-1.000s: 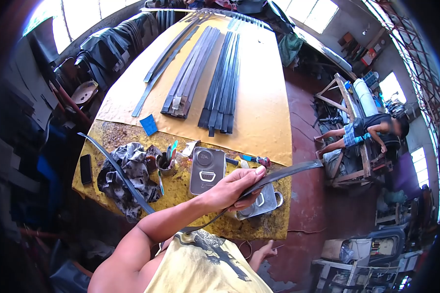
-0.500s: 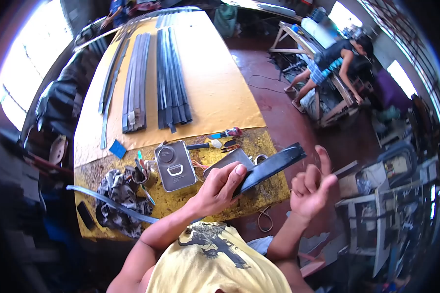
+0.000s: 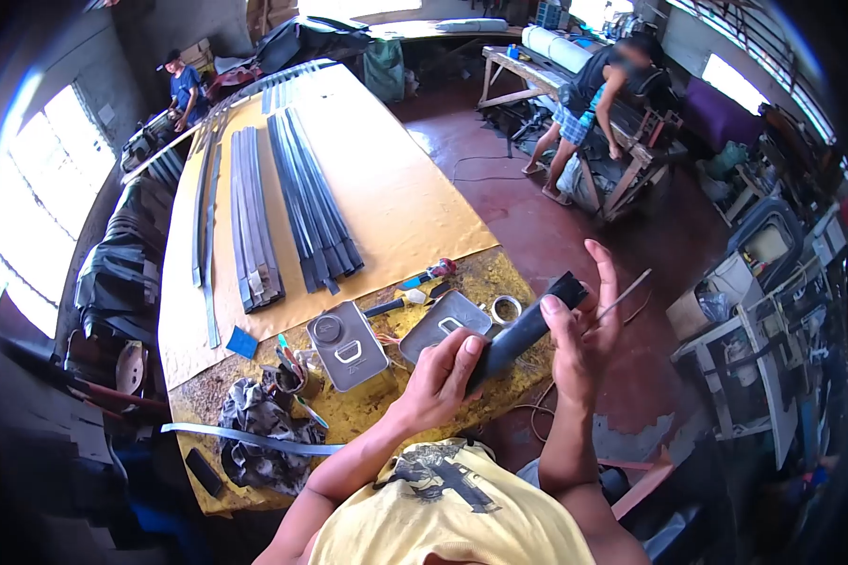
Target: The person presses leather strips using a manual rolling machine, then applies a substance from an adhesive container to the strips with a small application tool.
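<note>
My left hand (image 3: pixel 439 381) is closed around the near end of a smooth dark strip (image 3: pixel 516 341), which slants up to the right over the table's edge. My right hand (image 3: pixel 579 348) is at the strip's far end, its thumb against the strip and its index finger pointing up. A thin, light rod (image 3: pixel 628 294) sticks out from between the right hand's fingers; its other end is hidden. Beneath the strip, a grey metal lid-like panel (image 3: pixel 433 330) and a roll of tape (image 3: pixel 506 310) lie on the stained tabletop.
Bundled dark strips (image 3: pixel 316 202) lie along the yellow table (image 3: pixel 396 188). Nearer are a metal can (image 3: pixel 349 350), a brush (image 3: pixel 398 303), a crumpled cloth (image 3: pixel 259 428) and a blue square (image 3: pixel 242 342). One person (image 3: pixel 584 108) bends over a wooden bench at right; another (image 3: pixel 187 92) stands far left.
My right hand has moved in to the strip's far end, and its thumb now touches it. The strip has turned steeper. The view has shifted, showing more of the room's far side.
</note>
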Available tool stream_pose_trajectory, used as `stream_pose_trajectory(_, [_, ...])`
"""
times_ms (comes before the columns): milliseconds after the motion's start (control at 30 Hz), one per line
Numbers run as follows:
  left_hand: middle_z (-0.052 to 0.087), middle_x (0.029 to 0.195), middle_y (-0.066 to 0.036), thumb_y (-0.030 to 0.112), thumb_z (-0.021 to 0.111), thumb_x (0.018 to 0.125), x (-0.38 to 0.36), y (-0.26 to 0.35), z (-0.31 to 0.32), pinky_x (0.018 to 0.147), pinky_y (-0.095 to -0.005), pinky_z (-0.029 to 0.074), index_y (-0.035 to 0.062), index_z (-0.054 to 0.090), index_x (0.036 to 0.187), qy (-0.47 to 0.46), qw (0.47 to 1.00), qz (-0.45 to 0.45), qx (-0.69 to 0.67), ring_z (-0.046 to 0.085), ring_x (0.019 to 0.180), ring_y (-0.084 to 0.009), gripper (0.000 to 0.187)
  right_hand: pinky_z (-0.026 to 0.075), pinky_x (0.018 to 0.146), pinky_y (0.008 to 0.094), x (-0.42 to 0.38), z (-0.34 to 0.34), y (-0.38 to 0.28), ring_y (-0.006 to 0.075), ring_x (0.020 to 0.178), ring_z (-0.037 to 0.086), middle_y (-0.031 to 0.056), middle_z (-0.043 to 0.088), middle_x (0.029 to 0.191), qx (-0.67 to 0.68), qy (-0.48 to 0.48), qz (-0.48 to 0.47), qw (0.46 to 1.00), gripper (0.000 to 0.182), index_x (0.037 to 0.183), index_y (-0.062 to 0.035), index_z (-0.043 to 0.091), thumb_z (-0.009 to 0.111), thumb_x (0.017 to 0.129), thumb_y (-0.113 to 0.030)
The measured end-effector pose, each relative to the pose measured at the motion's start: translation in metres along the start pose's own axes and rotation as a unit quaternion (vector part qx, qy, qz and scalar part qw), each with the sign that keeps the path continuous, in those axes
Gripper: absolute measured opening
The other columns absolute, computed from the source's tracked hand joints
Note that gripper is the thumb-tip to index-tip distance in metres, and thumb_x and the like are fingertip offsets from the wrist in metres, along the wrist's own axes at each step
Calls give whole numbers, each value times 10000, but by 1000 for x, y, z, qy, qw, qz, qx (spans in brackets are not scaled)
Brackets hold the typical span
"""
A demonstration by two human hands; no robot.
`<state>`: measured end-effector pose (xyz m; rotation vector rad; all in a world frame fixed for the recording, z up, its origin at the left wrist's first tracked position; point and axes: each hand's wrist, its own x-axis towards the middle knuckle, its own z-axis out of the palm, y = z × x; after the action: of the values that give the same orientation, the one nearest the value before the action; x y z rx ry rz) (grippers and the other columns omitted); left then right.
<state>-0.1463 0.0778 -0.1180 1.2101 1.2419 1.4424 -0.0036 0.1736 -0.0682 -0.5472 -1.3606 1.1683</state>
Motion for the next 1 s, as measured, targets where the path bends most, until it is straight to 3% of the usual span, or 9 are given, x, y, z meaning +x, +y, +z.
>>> stream_pose_trajectory(100, [609,690,-47,182,531,993,-12,-8,-4,565,-278,485,1,551,997,-42,993,15,-113,602,604,-102,182,416,634,155,-6,-16,-14,27,714,551,5,627,856,1,2,-37,999,719,1467,-30,264,638,854,-3])
stream_pose_trajectory(200, [665,804,-57,113,605,946,-25,-1,-10,638,-273,516,-11,558,996,-88,992,67,-58,640,722,-95,142,418,642,168,-17,-38,-23,44,748,564,16,634,874,-11,-2,-82,997,789,1477,-31,237,687,828,-37])
stream_pose_trajectory(233, [690,855,-93,91,647,912,-28,11,-13,664,-277,532,-11,570,996,-100,991,91,21,682,758,-142,153,411,632,163,-21,-41,-26,41,727,545,16,625,870,0,-1,-99,995,819,1490,-42,193,683,835,-50])
stream_pose_trajectory(367, [686,846,-143,45,704,829,-41,24,-4,608,-317,538,-2,597,970,-84,966,225,92,687,697,-267,182,371,543,156,-39,-43,-36,35,628,471,34,593,857,56,-14,-156,986,909,1521,-72,64,678,850,-93])
stream_pose_trajectory(433, [701,850,-121,41,715,817,-49,32,-5,631,-316,548,13,613,955,-88,957,255,109,705,732,-250,174,299,445,164,-46,-52,-38,34,524,387,49,558,854,62,-49,-189,979,920,1529,-110,26,672,873,-112])
stream_pose_trajectory(700, [705,828,-102,34,715,781,-77,36,-13,581,-331,540,9,616,923,-117,938,322,59,700,674,-241,174,248,422,190,-72,-31,-65,62,462,311,69,508,844,118,-108,-228,960,834,1534,-164,66,622,915,-109])
stream_pose_trajectory(767, [705,820,-106,25,715,775,-79,35,-19,577,-322,545,0,596,929,-129,935,328,45,703,670,-232,196,307,469,191,-79,-23,-72,64,498,365,64,524,839,132,-95,-213,963,908,1535,-178,51,663,873,-73])
stream_pose_trajectory(967, [709,830,-120,16,715,773,-94,29,-30,586,-300,555,-6,573,937,-131,938,320,13,714,701,-222,218,330,508,176,-92,-7,-80,65,519,363,61,524,840,146,-110,-205,961,905,1537,-190,81,663,865,-22])
stream_pose_trajectory(1000, [702,817,-104,36,716,774,-95,28,-30,553,-302,535,1,581,939,-120,937,327,8,683,645,-217,217,330,508,176,-94,-5,-81,65,519,363,61,523,840,140,-110,-209,962,904,1537,-187,81,660,864,-16])
